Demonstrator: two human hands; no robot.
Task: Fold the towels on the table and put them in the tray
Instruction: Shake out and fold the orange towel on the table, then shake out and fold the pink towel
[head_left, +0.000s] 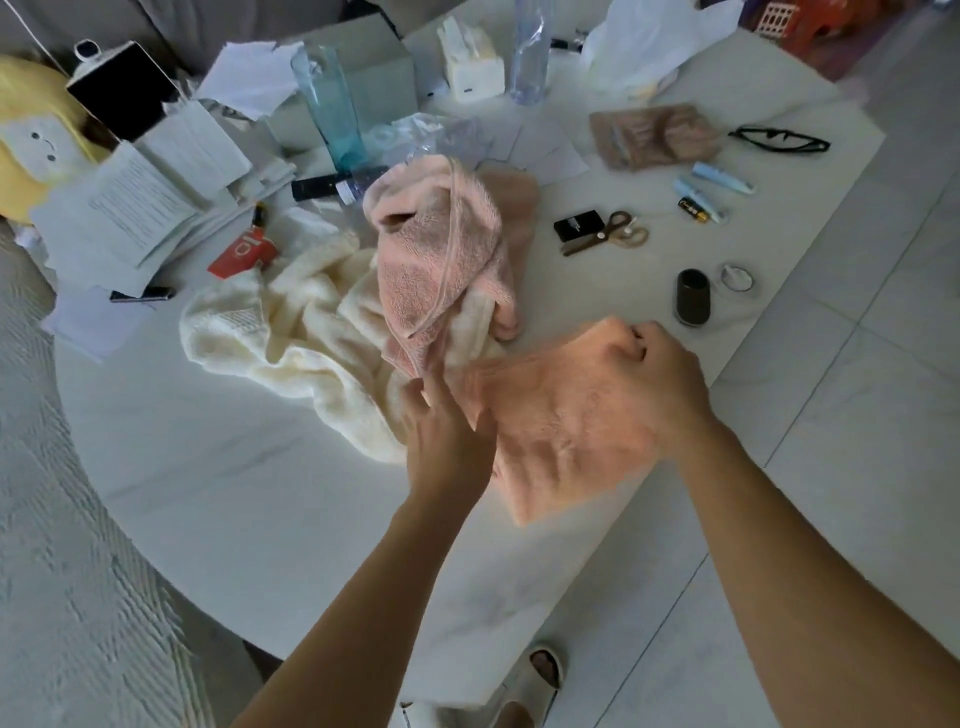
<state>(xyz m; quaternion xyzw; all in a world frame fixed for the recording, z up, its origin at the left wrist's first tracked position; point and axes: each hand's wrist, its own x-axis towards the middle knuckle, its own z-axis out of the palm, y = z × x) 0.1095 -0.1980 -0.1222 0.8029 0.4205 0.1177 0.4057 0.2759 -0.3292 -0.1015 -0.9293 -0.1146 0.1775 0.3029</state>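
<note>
1. The right hand (660, 379) has its grip clenched on the far edge of the peach towel (561, 421), lifting it.
2. The left hand (447, 431) pinches the near-left edge of that towel.
3. The towel hangs over the worktop (234, 493) edge, beside the pink towel (441, 249) and cream towel (311, 322), both unfolded.
4. No tray is in view.
5. Risk: a slack pinch could let a corner slide floorward, or the fold could drag the neighbouring towels.

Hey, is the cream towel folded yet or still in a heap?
Unfolded: the cream towel lies crumpled on the table, partly under a pink towel.
</note>
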